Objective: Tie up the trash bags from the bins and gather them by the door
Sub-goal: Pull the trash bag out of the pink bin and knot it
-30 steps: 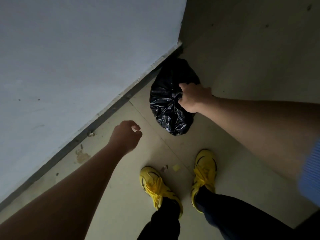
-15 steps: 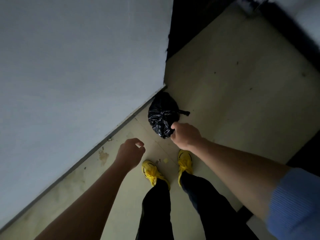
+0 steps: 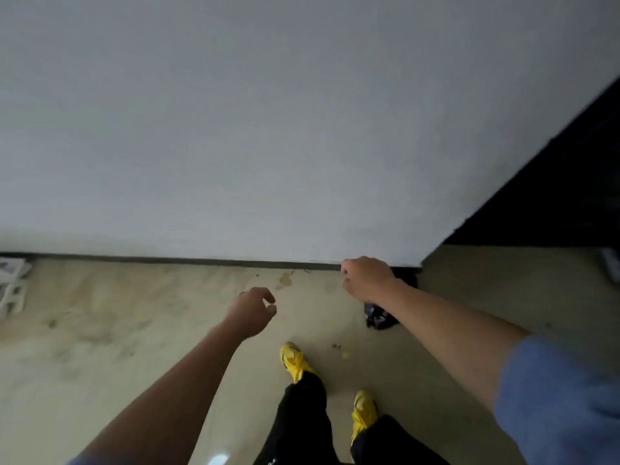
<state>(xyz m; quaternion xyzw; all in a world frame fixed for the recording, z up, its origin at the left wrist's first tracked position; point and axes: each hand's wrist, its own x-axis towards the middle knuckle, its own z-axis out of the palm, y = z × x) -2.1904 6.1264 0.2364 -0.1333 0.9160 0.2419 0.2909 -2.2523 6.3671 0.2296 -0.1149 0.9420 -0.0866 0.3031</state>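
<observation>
1. At the far left edge a white crate (image 3: 11,286) sits on the floor (image 3: 117,330) against the wall (image 3: 235,129). It looks to have no part in the job.
2. The left hand (image 3: 253,310) hangs over bare floor, well apart from the bag. Its fingers (image 3: 268,298) are loosely curled with the thumb close to the forefinger, and they pinch nothing.
3. Near the middle are the person's yellow shoes (image 3: 295,362). A few crumbs (image 3: 345,355) lie on the floor just right of the nearer-left one.
4. The right hand (image 3: 367,278) reaches to the foot of the wall, its back turned up and its fingers (image 3: 345,283) curled under. I cannot tell whether they pinch the plastic or only hover over it.
5. The bag (image 3: 377,318), small and black, lies on the floor under that hand and forearm. It is at the corner where the wall ends, and most of it is hidden.
6. Right of the corner is a dark opening (image 3: 553,196), probably the doorway.
7. As I judge it, one bag is at or very near its gathering spot. Its neck is hidden, so I cannot confirm a knot.
8. No bins or other bags show, so I cannot say how many are left to tie and bring.
</observation>
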